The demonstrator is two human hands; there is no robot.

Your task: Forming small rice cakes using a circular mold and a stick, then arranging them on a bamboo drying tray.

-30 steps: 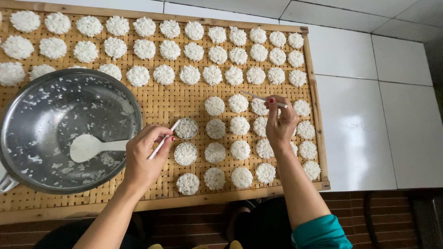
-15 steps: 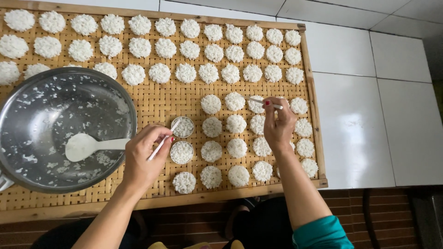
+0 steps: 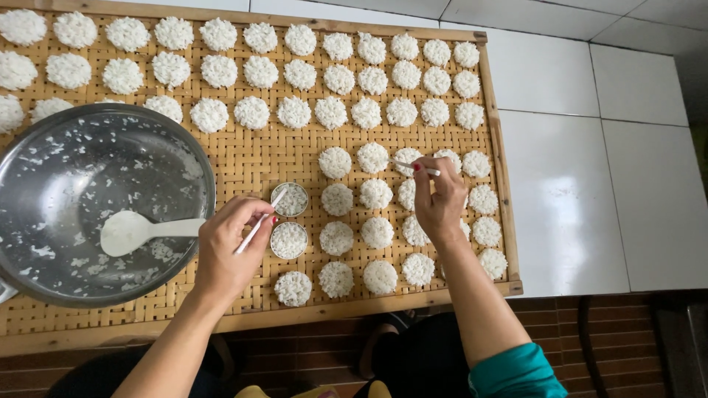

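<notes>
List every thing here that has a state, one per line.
Left hand: gripping a thin stick over a ring mould.
Right hand: pinching a second stick.
Two ring moulds: filled with rice.
Metal bowl: nearly empty, spoon inside.
Woven tray: mostly covered in rice cakes.

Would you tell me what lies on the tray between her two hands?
In the head view, between the left hand and right hand lie two round ring moulds and two columns of white rice cakes.
</notes>
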